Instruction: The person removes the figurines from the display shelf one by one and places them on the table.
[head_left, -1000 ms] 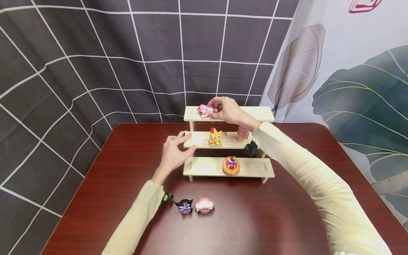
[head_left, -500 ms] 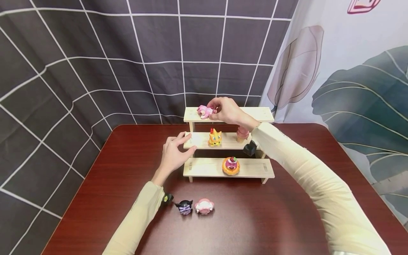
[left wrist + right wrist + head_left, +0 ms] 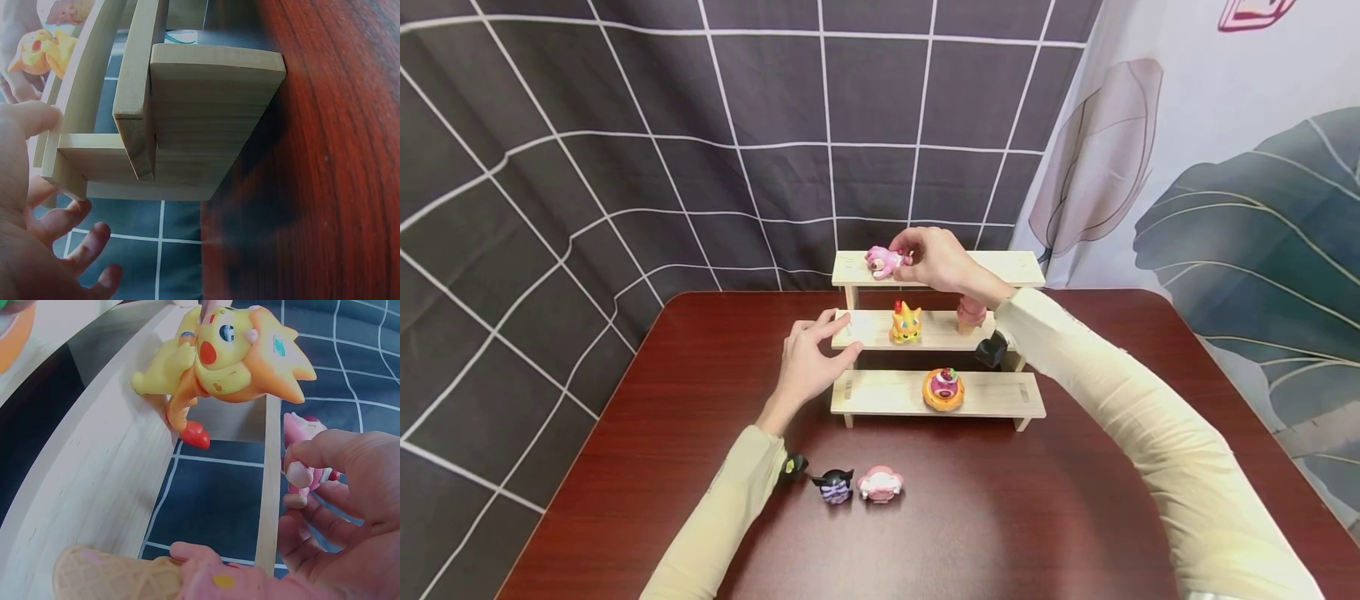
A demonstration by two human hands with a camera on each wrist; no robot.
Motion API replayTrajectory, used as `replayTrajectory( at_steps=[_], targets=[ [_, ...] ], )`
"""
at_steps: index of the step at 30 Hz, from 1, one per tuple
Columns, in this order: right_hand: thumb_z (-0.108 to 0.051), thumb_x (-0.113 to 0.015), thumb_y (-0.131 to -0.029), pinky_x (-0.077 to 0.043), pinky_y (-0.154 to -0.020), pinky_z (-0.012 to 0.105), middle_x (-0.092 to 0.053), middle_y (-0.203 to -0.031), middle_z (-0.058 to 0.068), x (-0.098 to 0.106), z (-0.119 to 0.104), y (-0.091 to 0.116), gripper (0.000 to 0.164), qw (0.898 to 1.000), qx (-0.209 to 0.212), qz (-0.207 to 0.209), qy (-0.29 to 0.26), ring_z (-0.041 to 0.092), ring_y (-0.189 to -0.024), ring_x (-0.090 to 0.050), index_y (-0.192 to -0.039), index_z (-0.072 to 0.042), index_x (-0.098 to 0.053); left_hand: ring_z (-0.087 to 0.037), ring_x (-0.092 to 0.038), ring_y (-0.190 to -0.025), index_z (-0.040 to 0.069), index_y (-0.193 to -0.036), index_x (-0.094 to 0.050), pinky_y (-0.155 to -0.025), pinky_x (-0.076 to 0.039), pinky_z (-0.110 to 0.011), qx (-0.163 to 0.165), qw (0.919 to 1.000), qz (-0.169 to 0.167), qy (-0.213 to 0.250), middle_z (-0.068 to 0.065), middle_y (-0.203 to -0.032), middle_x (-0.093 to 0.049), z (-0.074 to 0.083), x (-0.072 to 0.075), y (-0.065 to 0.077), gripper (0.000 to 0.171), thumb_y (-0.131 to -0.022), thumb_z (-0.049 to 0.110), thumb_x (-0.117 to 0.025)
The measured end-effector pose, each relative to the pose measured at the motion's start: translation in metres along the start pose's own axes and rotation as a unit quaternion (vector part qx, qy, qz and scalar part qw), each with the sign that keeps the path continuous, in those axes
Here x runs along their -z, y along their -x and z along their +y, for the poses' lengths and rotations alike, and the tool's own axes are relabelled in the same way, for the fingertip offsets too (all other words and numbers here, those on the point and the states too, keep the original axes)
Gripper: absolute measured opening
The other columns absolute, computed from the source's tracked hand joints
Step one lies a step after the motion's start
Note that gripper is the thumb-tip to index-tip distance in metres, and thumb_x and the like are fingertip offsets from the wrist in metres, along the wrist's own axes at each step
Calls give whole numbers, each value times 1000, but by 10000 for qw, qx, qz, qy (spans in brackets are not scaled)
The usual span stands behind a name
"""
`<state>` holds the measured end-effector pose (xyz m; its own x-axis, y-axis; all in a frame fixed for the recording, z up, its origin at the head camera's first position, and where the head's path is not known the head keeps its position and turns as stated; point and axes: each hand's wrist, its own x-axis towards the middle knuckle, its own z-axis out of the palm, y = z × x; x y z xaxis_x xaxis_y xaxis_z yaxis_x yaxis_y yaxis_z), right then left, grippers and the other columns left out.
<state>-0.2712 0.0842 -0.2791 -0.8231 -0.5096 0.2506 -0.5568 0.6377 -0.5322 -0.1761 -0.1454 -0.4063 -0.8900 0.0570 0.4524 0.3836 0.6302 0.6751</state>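
On the left part of the top tier of a pale wooden three-tier shelf (image 3: 887,398) lies a small pink bear figurine (image 3: 883,262). My right hand (image 3: 936,260) pinches its rear part between thumb and fingers, partly hiding it; the right wrist view shows the pink figurine (image 3: 303,430) at the fingertips. My left hand (image 3: 808,360) holds the left end of the middle tier, thumb at the front edge. In the left wrist view the other fingers (image 3: 94,244) are spread behind that end. A yellow-orange figurine (image 3: 906,323) stands on the middle tier.
A pink ice-cream-cone figure (image 3: 971,315) stands on the middle tier under my right forearm. The bottom tier carries an orange round figurine (image 3: 943,390). A black-and-purple figurine (image 3: 834,487) and a pink-and-white one (image 3: 880,484) are on the table (image 3: 970,517). A grid-patterned curtain (image 3: 775,100) hangs behind.
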Motion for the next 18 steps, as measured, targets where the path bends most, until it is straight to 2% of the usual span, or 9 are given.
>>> replayTrajectory(
  at_steps=[8,18],
  targets=[
    [-6,-80,-80,-42,-73,33,-66,-89,10,4,-2,4,28,9999,130,35,-10,25,-80,-58,-107,-1,-72,-32,-53,-105,16,-126,-72,-85,-38,-51,3,10000,11,0,-14,-137,-60,1,1,0,49,-81,34,-80],
    [-6,-77,-81,-42,-74,34,-66,-88,9,10,-3,11,26,9999,90,40,-37,24,-81,-59,-107,-3,-72,-32,-53,-105,17,-126,-72,-85,-39,-51,2,10000,-7,-65,-13,-136,-60,3,1,0,49,-82,35,-80]
  ],
)
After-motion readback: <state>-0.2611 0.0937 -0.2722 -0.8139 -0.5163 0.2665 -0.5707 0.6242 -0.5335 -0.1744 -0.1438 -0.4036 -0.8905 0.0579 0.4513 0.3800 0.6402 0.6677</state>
